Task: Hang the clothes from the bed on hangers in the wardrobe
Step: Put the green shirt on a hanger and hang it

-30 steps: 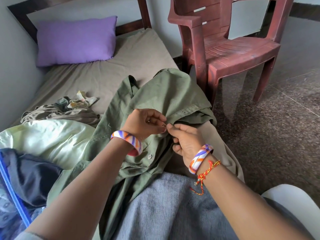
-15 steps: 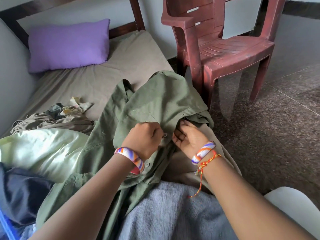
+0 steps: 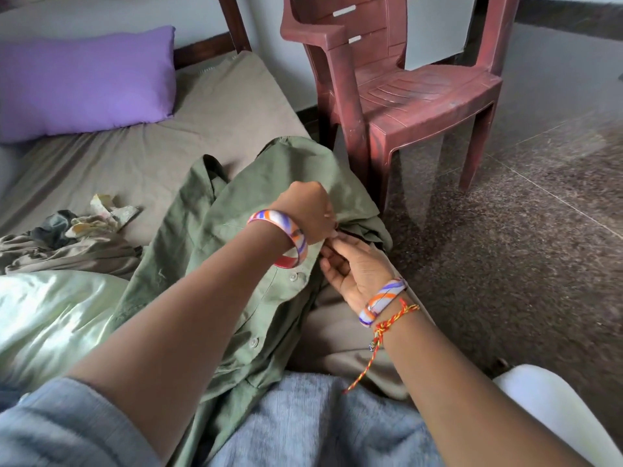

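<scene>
Both hands, left hand (image 3: 308,215) and right hand (image 3: 354,267), pinched the green shirt (image 3: 209,230) placket on the bed (image 3: 141,156); nothing appeared hung yet, more clothes (image 3: 67,244) lay left

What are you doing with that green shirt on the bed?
A person is working on the green shirt, which lies spread over the edge of the bed. The left hand and the right hand meet at the shirt's front near the collar, both pinching the fabric where the buttons run, as if doing or undoing one. No hanger or wardrobe shows. More clothes lie crumpled on the bed's left, near a purple pillow.
</scene>
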The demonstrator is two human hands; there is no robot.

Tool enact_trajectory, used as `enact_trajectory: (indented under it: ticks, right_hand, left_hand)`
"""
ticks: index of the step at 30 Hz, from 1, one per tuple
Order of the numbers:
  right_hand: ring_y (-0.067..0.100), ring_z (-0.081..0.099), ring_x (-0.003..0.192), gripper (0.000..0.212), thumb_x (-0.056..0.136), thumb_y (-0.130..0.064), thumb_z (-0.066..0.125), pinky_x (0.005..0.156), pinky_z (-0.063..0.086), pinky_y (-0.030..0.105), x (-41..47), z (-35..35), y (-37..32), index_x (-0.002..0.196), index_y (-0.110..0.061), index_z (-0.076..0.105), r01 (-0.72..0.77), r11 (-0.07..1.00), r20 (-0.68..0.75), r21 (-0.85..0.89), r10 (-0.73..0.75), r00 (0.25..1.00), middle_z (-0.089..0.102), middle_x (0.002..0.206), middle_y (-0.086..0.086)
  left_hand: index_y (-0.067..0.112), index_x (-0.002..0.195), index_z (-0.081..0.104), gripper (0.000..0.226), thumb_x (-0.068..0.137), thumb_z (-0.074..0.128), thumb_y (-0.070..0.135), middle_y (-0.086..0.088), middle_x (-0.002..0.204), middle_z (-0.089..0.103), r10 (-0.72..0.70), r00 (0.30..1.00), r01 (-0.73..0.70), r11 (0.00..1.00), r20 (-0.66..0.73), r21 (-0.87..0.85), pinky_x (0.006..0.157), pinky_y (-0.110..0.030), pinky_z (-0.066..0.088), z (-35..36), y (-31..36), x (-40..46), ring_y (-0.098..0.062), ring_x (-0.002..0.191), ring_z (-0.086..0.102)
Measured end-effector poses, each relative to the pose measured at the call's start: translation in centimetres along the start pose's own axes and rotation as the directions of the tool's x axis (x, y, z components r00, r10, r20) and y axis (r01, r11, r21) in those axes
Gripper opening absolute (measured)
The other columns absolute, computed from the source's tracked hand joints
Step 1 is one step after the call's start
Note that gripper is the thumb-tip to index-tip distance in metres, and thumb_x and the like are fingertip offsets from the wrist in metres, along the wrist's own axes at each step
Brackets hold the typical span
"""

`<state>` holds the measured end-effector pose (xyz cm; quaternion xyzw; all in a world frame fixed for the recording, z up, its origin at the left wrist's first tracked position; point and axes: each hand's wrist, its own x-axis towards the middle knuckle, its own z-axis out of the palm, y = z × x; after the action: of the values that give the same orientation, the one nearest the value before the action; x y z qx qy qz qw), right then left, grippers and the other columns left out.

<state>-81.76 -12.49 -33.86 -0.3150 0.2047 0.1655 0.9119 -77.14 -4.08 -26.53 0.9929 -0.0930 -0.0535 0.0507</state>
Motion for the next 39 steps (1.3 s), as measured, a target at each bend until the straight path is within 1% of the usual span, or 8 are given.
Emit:
enact_trajectory:
  ticks: [7, 14, 18, 23, 28, 31, 35, 39]
  right_hand:
    - [0.007, 0.061, 0.063, 0.018, 0.088, -0.003, 0.058, 0.047, 0.050, 0.015, 0.0, 0.1, -0.7, 0.074, -0.014, 0.060, -0.071, 0.997, 0.040, -0.026, 0.072, 0.997, 0.064, 0.063, -0.001]
    - [0.010, 0.054, 0.059, 0.014, 0.086, -0.008, 0.061, 0.044, 0.048, 0.016, -0.4, 0.4, -0.8, 0.073, -0.012, 0.062, -0.102, 0.994, -0.006, -0.034, 0.102, 0.995, 0.058, 0.061, 0.000]
    - [0.005, 0.056, 0.044, 0.017, 0.085, -0.007, 0.063, 0.040, 0.045, 0.014, -0.1, 1.0, -0.9, 0.069, -0.011, 0.058, -0.025, 0.990, -0.109, -0.140, 0.010, 0.994, 0.058, 0.051, -0.002]
    - [0.002, 0.049, 0.035, 0.022, 0.083, 0.001, 0.062, 0.038, 0.046, 0.016, 0.0, 2.1, -1.4, 0.064, -0.010, 0.059, 0.084, 0.958, -0.122, -0.275, -0.122, 0.985, 0.055, 0.046, -0.001]
    - [0.002, 0.052, 0.034, 0.026, 0.084, 0.006, 0.060, 0.041, 0.048, 0.015, -0.3, 2.5, -1.8, 0.063, -0.009, 0.059, 0.069, 0.970, -0.048, -0.235, -0.083, 0.995, 0.054, 0.038, -0.005]
    - [0.001, 0.055, 0.038, 0.022, 0.083, 0.004, 0.064, 0.041, 0.047, 0.014, -0.6, 2.1, -1.6, 0.068, -0.012, 0.060, 0.065, 0.977, -0.059, -0.205, -0.078, 0.995, 0.058, 0.042, -0.006]
    - [0.002, 0.058, 0.041, 0.026, 0.079, 0.005, 0.067, 0.041, 0.046, 0.014, -0.8, 1.8, -1.5, 0.073, -0.016, 0.054, 0.099, 0.983, -0.087, -0.153, -0.113, 0.990, 0.061, 0.045, -0.005]
    - [0.004, 0.059, 0.041, 0.030, 0.078, 0.006, 0.068, 0.040, 0.046, 0.016, -0.8, 1.9, -1.9, 0.075, -0.016, 0.048, 0.118, 0.985, -0.099, -0.125, -0.131, 0.986, 0.060, 0.044, -0.004]
  left_hand:
    - [0.005, 0.074, 0.067, 0.018, 0.083, 0.052, 0.010, -0.010, 0.074, 0.060, -0.052, 0.998, 0.050, 0.998, -0.032, -0.046, 0.065, -0.030, 0.044, -0.5, -0.7, -0.6, -0.029, 0.074, 0.050]
    - [0.008, 0.102, 0.069, 0.023, 0.084, 0.060, 0.018, -0.011, 0.101, 0.068, -0.022, 0.998, 0.022, 1.000, 0.062, 0.000, 0.084, -0.033, 0.051, -1.1, -0.4, -0.7, -0.027, 0.095, 0.063]
    - [0.003, 0.092, 0.058, 0.024, 0.093, 0.041, 0.019, -0.014, 0.090, 0.056, -0.110, 0.994, 0.109, 0.988, -0.002, 0.111, 0.066, -0.034, 0.040, -0.6, -0.5, -0.5, -0.034, 0.083, 0.054]
    - [0.004, 0.082, 0.053, 0.030, 0.097, 0.044, 0.029, -0.004, 0.068, 0.046, -0.113, 0.993, 0.117, 0.990, 0.045, -0.085, 0.063, -0.028, 0.030, -0.8, -0.9, -0.3, -0.023, 0.073, 0.045]
    - [0.009, 0.085, 0.058, 0.018, 0.094, 0.052, 0.023, -0.002, 0.066, 0.048, -0.064, 0.992, 0.087, 0.971, 0.105, -0.223, 0.053, -0.021, 0.033, -1.2, -1.3, -0.4, -0.018, 0.064, 0.044]
    - [0.007, 0.094, 0.064, 0.013, 0.092, 0.055, 0.016, -0.001, 0.068, 0.052, -0.040, 0.994, 0.068, 0.954, 0.098, -0.294, 0.055, -0.020, 0.038, -1.2, -1.6, -0.5, -0.010, 0.058, 0.045]
    - [0.002, 0.101, 0.066, 0.016, 0.091, 0.054, 0.006, -0.008, 0.084, 0.060, -0.026, 0.996, 0.049, 0.956, 0.085, -0.290, 0.067, -0.025, 0.044, -0.9, -1.7, -0.7, -0.017, 0.073, 0.050]
    - [0.012, 0.094, 0.065, 0.014, 0.086, 0.058, 0.003, -0.012, 0.081, 0.065, -0.020, 1.000, 0.021, 0.949, 0.006, -0.314, 0.069, -0.027, 0.049, -0.4, -2.1, -0.9, -0.016, 0.067, 0.052]
